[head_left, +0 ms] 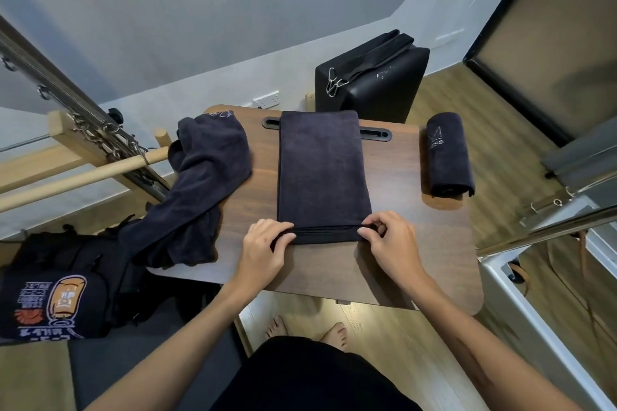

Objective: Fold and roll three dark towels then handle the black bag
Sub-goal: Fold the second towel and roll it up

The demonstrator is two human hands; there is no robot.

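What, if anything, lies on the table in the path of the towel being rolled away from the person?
Nothing visible. Both hands, left and right, pinch the near edge of the folded towel; its roll path is only its own flat length. The rolled towel and crumpled towel lie aside.

Looks like a pilates or fitness studio room. Left side: wooden frame (63,140) with metal springs (100,137), clips and a wooden bar (83,173), like reformer or tower equipment. Black padded box (377,83) with a clipped strap (364,67) stands behind a small wooden table (410,257). Dark towels on the table carry a stitched logo, one rolled towel (449,155) among them. Grey walls, wall socket (267,99), wood-look floor (377,337), bare feet (307,330) on it. Framed panel (547,40) at right, possibly a mirror.
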